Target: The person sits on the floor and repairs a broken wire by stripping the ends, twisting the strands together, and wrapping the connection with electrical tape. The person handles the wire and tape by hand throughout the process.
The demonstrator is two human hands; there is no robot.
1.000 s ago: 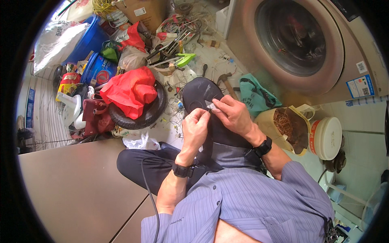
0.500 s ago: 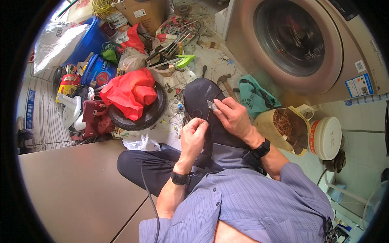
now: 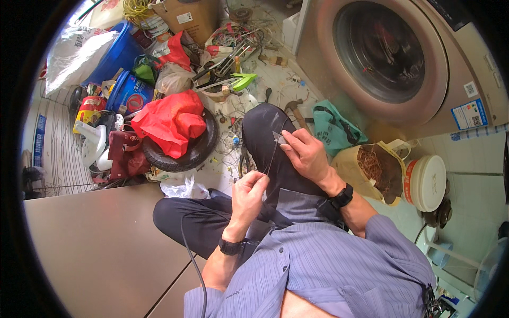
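My left hand (image 3: 247,193) is closed, pinching a thin wire (image 3: 272,157) over my legs. The wire runs up toward my right hand (image 3: 306,156), which is closed on a small flat metal blade (image 3: 277,138) above my dark-trousered knee (image 3: 263,122). My left hand sits lower than my right, with a gap between them. A black watch-like band is on each wrist. Beyond the knee, a hammer (image 3: 294,106) lies on the floor beside a teal bag (image 3: 334,124).
A washing machine (image 3: 461,69) stands right, above a beige bag of copper wire (image 3: 374,169) and a white bucket (image 3: 429,180). At left are a tire (image 3: 169,164) with red cloth (image 3: 167,122), blue tubs (image 3: 123,93), tangled cables and other clutter, and a metallic panel (image 3: 95,238) below.
My left hand has moved down and slightly left, away from the blade, drawing out a longer visible length of wire. My right hand has stayed near the knee with the blade.
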